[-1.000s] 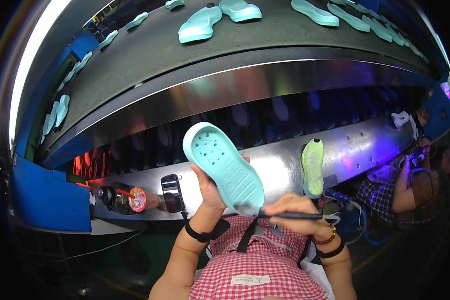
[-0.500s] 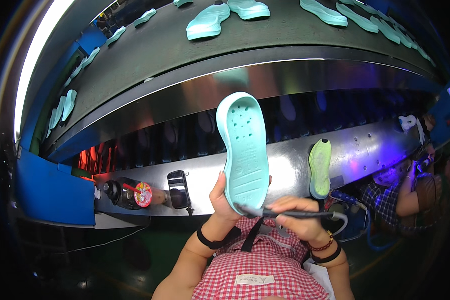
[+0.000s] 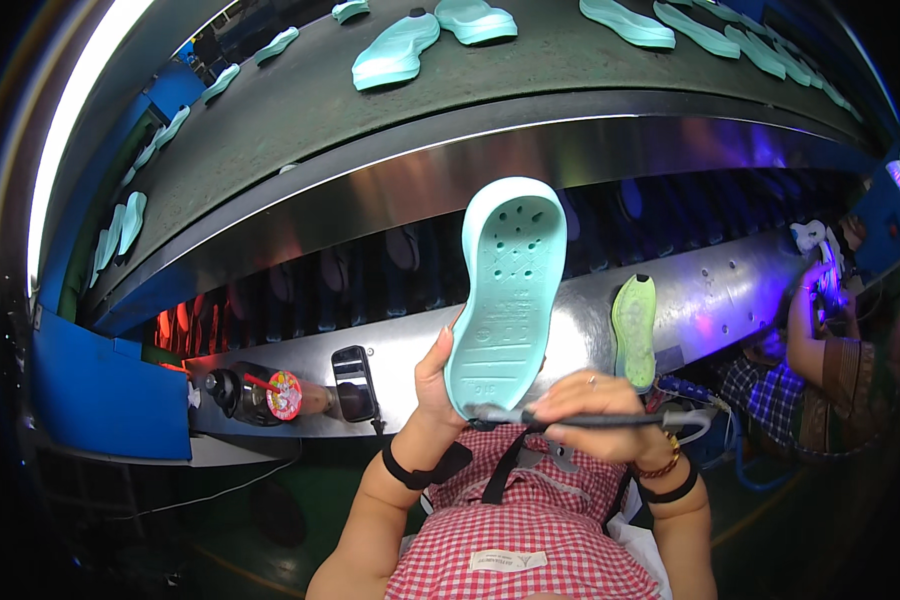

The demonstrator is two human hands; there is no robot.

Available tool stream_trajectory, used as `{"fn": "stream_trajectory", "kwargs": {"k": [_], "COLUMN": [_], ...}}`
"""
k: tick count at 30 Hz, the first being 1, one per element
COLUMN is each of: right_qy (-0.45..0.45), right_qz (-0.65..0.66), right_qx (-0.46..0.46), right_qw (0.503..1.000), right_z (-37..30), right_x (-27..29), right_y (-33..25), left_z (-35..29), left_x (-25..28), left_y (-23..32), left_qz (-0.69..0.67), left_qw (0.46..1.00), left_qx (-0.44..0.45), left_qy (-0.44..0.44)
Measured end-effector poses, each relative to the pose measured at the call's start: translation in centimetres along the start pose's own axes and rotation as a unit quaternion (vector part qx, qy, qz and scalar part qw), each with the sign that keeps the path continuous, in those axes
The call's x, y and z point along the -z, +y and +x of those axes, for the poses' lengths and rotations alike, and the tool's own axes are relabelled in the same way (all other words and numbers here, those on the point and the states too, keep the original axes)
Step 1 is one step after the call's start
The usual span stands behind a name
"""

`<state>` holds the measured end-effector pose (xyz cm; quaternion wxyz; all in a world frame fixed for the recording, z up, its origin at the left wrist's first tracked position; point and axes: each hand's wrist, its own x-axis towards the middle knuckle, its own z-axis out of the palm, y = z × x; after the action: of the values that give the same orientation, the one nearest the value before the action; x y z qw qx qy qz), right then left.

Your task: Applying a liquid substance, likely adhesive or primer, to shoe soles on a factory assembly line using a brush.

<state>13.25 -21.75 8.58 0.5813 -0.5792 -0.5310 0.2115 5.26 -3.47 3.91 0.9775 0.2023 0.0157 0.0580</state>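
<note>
A mint-green shoe sole [image 3: 510, 290] stands nearly upright in front of me, its hollow inner side with holes and ridges facing up. My left hand [image 3: 437, 378] is closed round its lower left edge, thumb along the side. My right hand [image 3: 598, 412] grips a dark-handled brush [image 3: 568, 421] with a grey tube [image 3: 695, 432] running from its back end. The brush's tip touches or nearly touches the inside of the sole's near end. To the right, a yellow-green sole-shaped piece [image 3: 636, 330] with a dark tip lies on the metal bench [image 3: 580, 330].
Beyond the bench runs a dark conveyor belt [image 3: 270, 130] carrying several mint-green soles [image 3: 398, 50]. A phone [image 3: 354, 382], a cup with a red straw [image 3: 285, 393] and a dark bottle [image 3: 225, 390] stand at left. At far right a co-worker's arm [image 3: 805, 320] reaches in.
The sole has shifted right and slightly up in the view with my left hand still on it. My right hand has turned the brush more level, its tip staying at the sole's near end.
</note>
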Motion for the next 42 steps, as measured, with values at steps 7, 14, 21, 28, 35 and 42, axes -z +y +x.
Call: {"fn": "stream_trajectory", "kwargs": {"k": [7,14,21,28,35,42], "right_qy": [-0.054,-0.199,-0.284,-0.297,-0.198,0.080], "right_qz": [-0.041,-0.085,-0.142,-0.260,-0.181,0.094], "right_qx": [0.009,-0.001,-0.017,-0.002,-0.081,-0.237], "right_qw": [0.998,0.976,0.948,0.919,0.960,0.964], "right_z": [-0.5,-0.4,0.4,-1.0,-1.8,-2.0], "right_x": [0.4,2.2,3.4,4.0,4.7,1.5], "right_y": [-1.4,-0.5,-2.3,-0.6,-0.2,3.7], "left_z": [-0.4,0.2,-0.1,-0.8,-1.1,-0.1], "left_x": [-0.4,-2.6,-1.3,-1.6,-0.5,1.6], "left_y": [1.5,2.1,2.8,3.5,3.3,-0.4], "left_qz": [-0.044,0.190,0.293,0.296,0.353,0.076], "left_qw": [0.980,0.934,0.891,0.895,0.890,0.964], "left_qx": [0.189,0.301,0.347,0.330,0.287,0.234], "left_qy": [0.047,0.019,0.018,0.057,0.046,0.104]}}
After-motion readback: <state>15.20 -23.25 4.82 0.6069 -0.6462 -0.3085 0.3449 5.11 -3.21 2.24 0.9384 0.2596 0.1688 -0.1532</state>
